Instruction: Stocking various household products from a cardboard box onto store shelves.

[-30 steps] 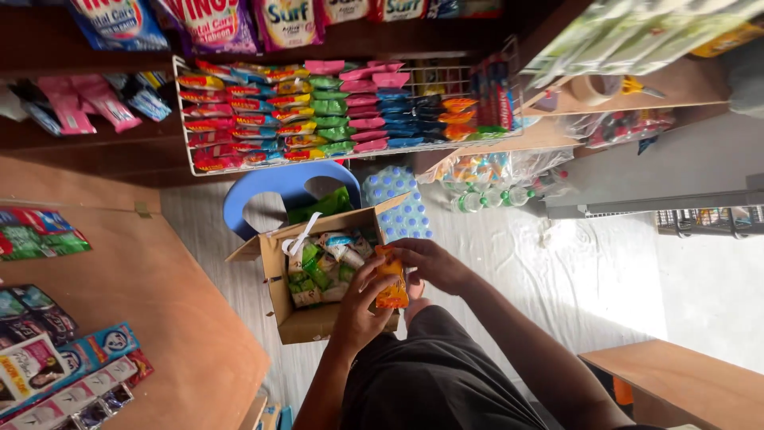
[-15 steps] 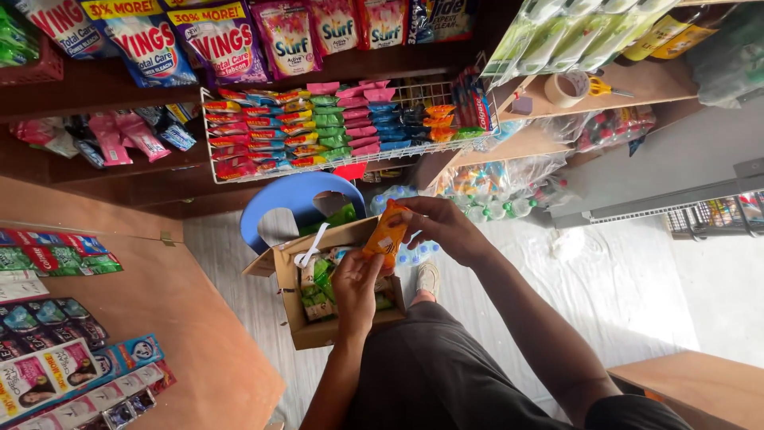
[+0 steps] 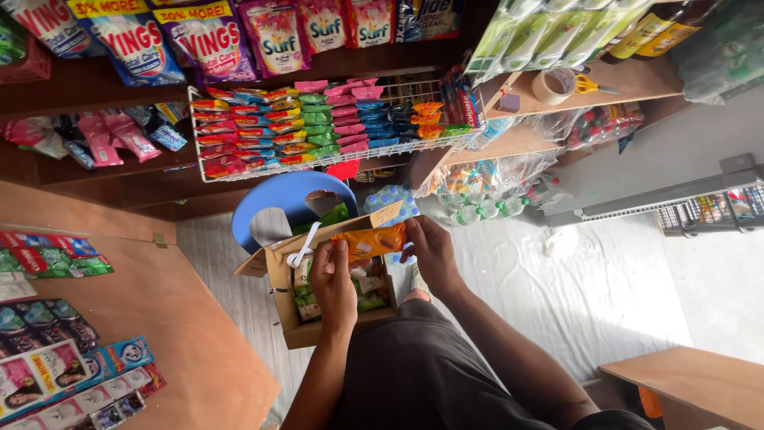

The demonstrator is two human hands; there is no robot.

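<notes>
I hold an orange snack packet [image 3: 368, 240] level between both hands, just above an open cardboard box [image 3: 306, 330]. My left hand [image 3: 333, 280] grips the packet's left end. My right hand [image 3: 434, 251] grips its right end. The box rests on the floor against my knees and holds several green and white packets [image 3: 362, 296]. A white strap hangs over the box's far flap.
A blue plastic stool [image 3: 288, 199] stands behind the box. A wire rack [image 3: 330, 119] of coloured sachets hangs above it, with detergent bags higher up. A wooden counter [image 3: 171, 318] with sachet strips is at left. Bottled water packs [image 3: 485, 187] sit at right.
The orange packet has been lifted out of the box and turned from upright to level. Both hands rose with it, and the view shifted slightly upward.
</notes>
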